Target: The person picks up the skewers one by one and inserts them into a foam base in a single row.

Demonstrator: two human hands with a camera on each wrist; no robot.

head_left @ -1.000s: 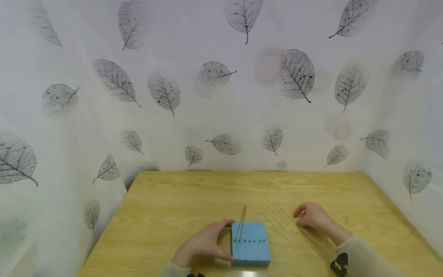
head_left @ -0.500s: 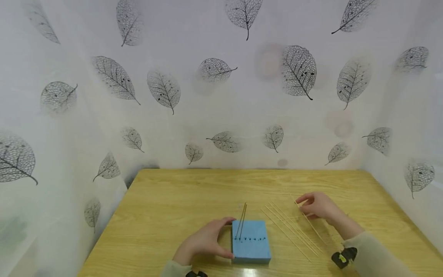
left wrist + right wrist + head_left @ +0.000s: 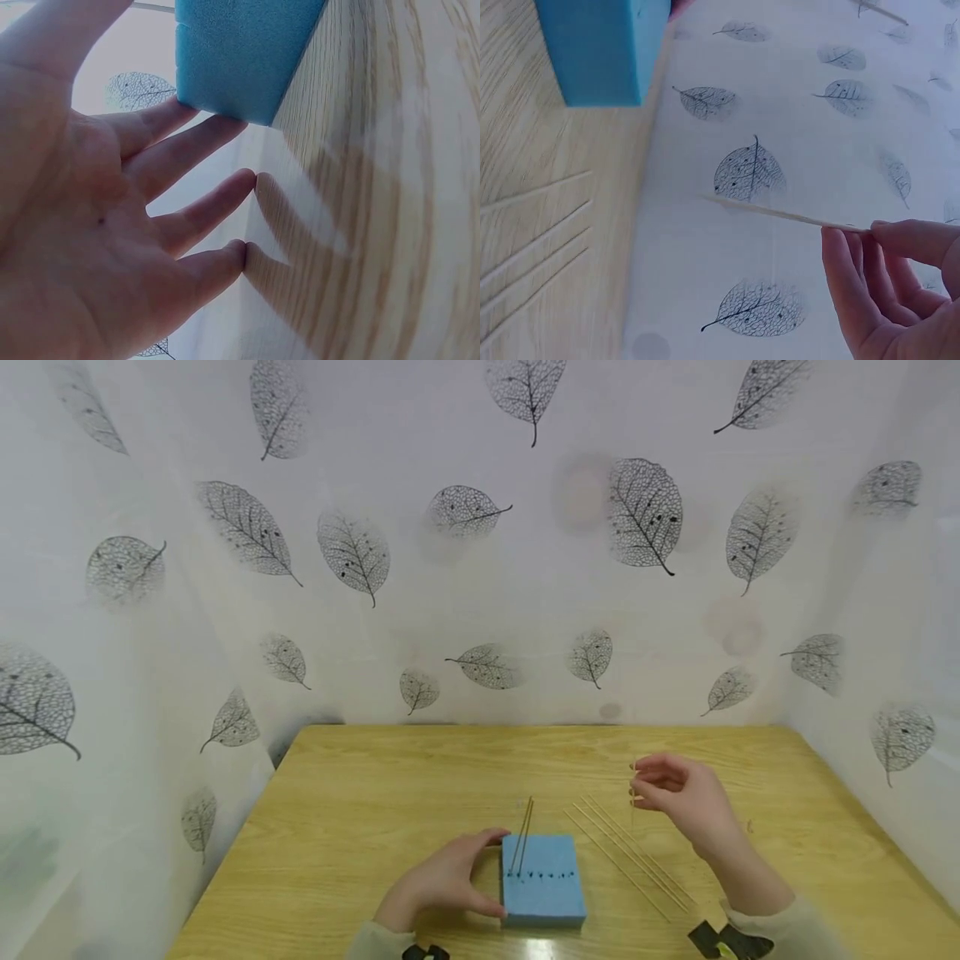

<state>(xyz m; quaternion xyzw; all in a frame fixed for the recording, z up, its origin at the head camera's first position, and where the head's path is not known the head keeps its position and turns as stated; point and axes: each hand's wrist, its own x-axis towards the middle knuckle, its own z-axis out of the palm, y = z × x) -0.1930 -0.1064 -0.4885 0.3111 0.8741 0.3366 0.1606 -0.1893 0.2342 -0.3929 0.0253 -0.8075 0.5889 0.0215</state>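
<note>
A blue foam block (image 3: 543, 897) lies on the wooden table, with a row of dark holes across its top. Two thin sticks (image 3: 522, 839) stand tilted in the holes at its left end. My left hand (image 3: 446, 881) holds the block from the left, thumb at the near side and fingers at the far side; in the left wrist view two fingertips (image 3: 225, 126) touch the foam. My right hand (image 3: 686, 797) is raised off the table and pinches a thin wooden stick (image 3: 772, 214) between thumb and fingers. The stick points downward in the head view.
Several loose thin sticks (image 3: 630, 856) lie side by side, slanting, on the table (image 3: 420, 777) right of the block. White leaf-printed curtains (image 3: 525, 585) enclose the table at the back and sides.
My right hand has lifted one stick from the table and raised it, turning it from lying slanted to nearly upright. The left hand and block have stayed in place.
</note>
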